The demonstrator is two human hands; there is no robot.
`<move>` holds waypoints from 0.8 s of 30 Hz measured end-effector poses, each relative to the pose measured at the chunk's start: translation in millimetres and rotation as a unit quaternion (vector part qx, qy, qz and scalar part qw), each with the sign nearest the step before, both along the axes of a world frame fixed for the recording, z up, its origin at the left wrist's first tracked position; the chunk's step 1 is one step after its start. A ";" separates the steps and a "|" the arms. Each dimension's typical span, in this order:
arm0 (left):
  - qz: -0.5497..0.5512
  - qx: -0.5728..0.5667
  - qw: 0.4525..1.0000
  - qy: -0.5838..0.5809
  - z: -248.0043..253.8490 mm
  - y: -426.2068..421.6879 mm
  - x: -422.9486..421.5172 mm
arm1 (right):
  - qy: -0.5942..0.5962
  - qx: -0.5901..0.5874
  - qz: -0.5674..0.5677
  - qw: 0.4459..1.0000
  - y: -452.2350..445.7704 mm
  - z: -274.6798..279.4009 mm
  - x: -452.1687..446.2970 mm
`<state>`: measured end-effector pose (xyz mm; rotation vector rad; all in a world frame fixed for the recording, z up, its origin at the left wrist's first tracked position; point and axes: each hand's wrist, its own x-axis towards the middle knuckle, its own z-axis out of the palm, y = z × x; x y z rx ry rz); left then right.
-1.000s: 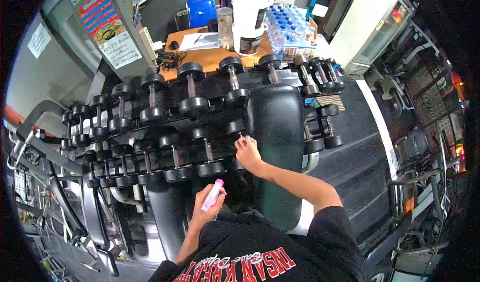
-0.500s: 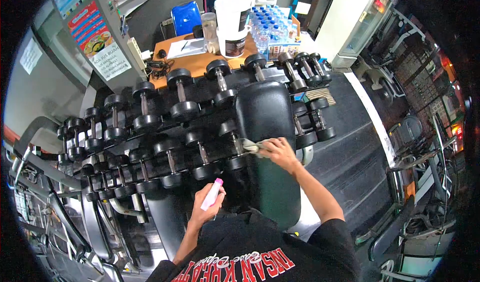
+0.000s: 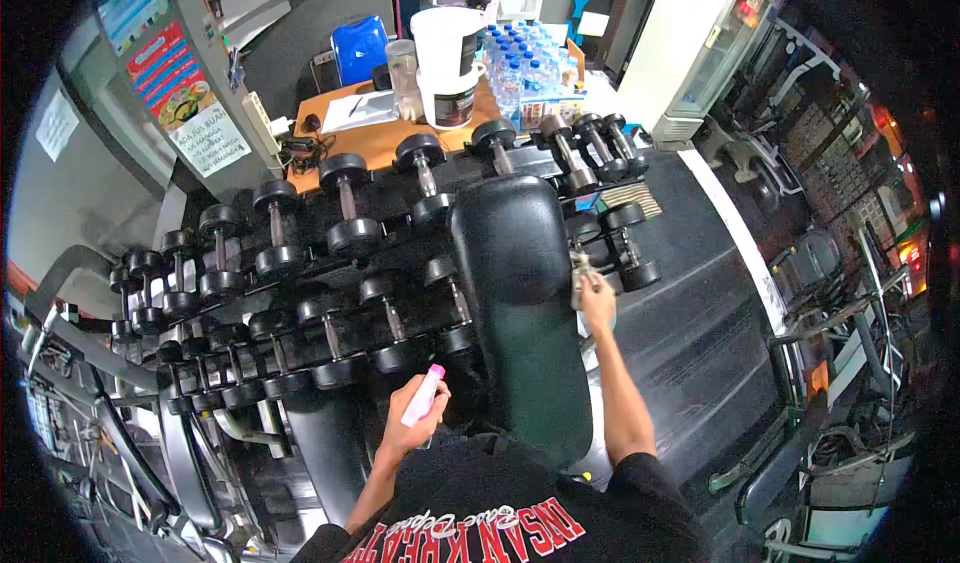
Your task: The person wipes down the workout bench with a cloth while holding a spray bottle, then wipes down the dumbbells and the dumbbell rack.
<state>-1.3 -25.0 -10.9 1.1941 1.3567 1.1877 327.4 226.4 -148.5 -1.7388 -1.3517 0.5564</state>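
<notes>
My left hand [image 3: 408, 418] is wrapped around a small white-and-pink bottle [image 3: 422, 399] with a bright pink top, held low in front of my chest. In my right hand [image 3: 599, 308] is a bunched, pale greyish cloth [image 3: 579, 281], at the right edge of the black padded bench [image 3: 512, 238]. Whether the cloth touches the pad's side I cannot tell. Just beyond that hand, a dumbbell [image 3: 630, 248] rests on the lower level of the rack, right of the bench.
Two rows of black dumbbells [image 3: 352, 203] stretch across the rack behind and left of the bench. Behind them a wooden desk [image 3: 350, 140] carries white tubs [image 3: 445, 48] and several water bottles [image 3: 520, 73]. A glass-door fridge [image 3: 690, 48] stands back right, with gym machines [image 3: 850, 363] farther right.
My right hand has moved with the cloth from the bench's left part across to its right edge. My left hand keeps the bottle in nearly the same place. The view has shifted slightly.
</notes>
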 end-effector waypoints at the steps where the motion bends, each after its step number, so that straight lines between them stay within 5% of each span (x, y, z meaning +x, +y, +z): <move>1: -0.005 0.000 1.000 0.004 3.6 1.5 2.8 | -0.024 0.032 0.001 0.999 -9.1 3.1 -28.8; 3: -0.013 -0.004 1.000 0.012 5.5 2.1 5.9 | -0.047 0.086 -0.080 0.992 -24.5 11.3 -77.0; 7: -0.025 -0.014 0.999 0.019 6.4 5.3 5.5 | -0.181 0.161 0.091 0.966 -84.0 37.8 -171.8; 9: -0.035 -0.019 0.999 0.031 9.4 6.7 5.1 | -0.292 0.230 0.263 0.890 -96.5 32.1 -182.3; 13: -0.036 0.005 0.998 0.048 15.5 8.7 3.6 | -0.288 0.248 0.378 0.844 -77.3 46.9 -131.2; 15: -0.035 0.020 0.998 0.054 14.0 6.0 2.0 | -0.206 0.249 0.360 0.875 -44.7 53.7 -86.7; 17: -0.027 0.029 0.997 0.067 9.2 4.1 0.4 | -0.248 0.228 0.167 0.927 -29.7 57.1 -43.5; 19: -0.023 0.011 0.998 0.058 8.1 0.3 0.0 | -0.218 0.070 -0.036 0.973 -5.9 -2.0 -13.0; 20: -0.022 -0.009 0.998 0.051 7.2 -0.7 0.7 | -0.183 -0.055 -0.013 0.982 -6.9 -5.6 -10.9; 21: -0.023 -0.010 0.998 0.052 4.7 -1.2 1.8 | -0.221 -0.026 -0.094 0.970 -16.7 -6.0 -42.5; 24: -0.018 0.027 0.997 0.068 -2.0 0.0 8.5 | -0.171 0.082 -0.087 0.978 -42.0 9.1 -78.3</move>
